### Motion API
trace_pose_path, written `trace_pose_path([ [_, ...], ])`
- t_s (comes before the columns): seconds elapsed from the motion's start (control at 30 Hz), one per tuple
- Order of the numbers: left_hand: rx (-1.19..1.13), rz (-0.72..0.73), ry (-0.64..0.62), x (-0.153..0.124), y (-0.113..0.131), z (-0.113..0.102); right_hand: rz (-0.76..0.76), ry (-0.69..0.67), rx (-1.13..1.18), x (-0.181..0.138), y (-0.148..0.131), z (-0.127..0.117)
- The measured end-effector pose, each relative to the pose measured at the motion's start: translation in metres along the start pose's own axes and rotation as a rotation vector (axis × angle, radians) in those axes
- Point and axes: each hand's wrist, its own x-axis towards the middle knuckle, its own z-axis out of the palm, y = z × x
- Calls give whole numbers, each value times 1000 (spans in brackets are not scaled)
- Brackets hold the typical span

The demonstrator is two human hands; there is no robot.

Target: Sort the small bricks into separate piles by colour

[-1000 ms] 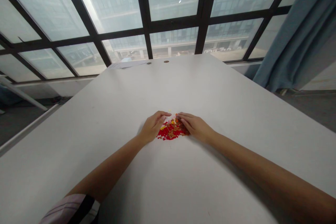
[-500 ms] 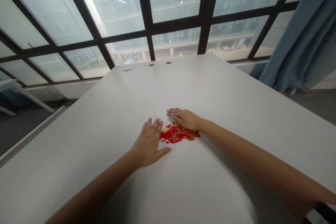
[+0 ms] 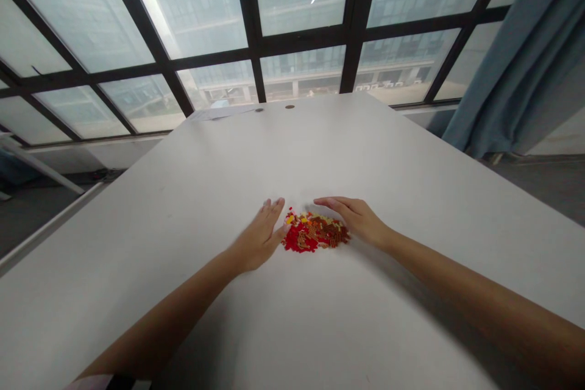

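Observation:
A loose pile of small building bricks, red, brown and orange with some yellow bits, lies on the white table. My left hand stands on edge along the pile's left side, fingers stretched forward and thumb at the red pieces. On the other side, my right hand curves around the far right edge of the pile, its fingers extended toward the left. Both palms face the bricks, and neither hand grips anything that shows. The right thumb lies close to its fingers.
Thin white sheets lie at the table's far left edge. Two small dark round spots, one of them a disc, are at the far edge. Behind stand dark-framed windows; a blue curtain hangs at the right.
My right hand has slid right, off the top of the pile, and turned on edge. My left hand has tipped up from lying flat. The pile looks more compact, with more yellow showing.

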Motion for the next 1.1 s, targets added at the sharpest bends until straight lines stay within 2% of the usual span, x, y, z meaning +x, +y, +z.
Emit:
trace_pose_path([
  [0.1, 72, 26, 16, 2, -10, -1, 23, 58, -47, -5, -2, 14],
  [0.27, 93, 124, 10, 14, -10, 6, -73, 31, -80, -8, -18, 40],
  [0.43, -98, 225, -55, 14, -7, -1, -89, 35, -77, -11, -18, 31],
  [0.6, -234, 127, 11, 8, -9, -7, -89, 17, -71, -14, -16, 23],
  [0.7, -185, 106, 6, 6, -8, -3, -117, 0, -88, -16, -16, 24],
  [0.9, 49, 198, -32, 0, -7, 3, -67, 57, -158, -16, -3, 19],
  [1.1, 119, 210, -34, -1, -6, 6, -160, -17, -217, -18, -4, 33],
])
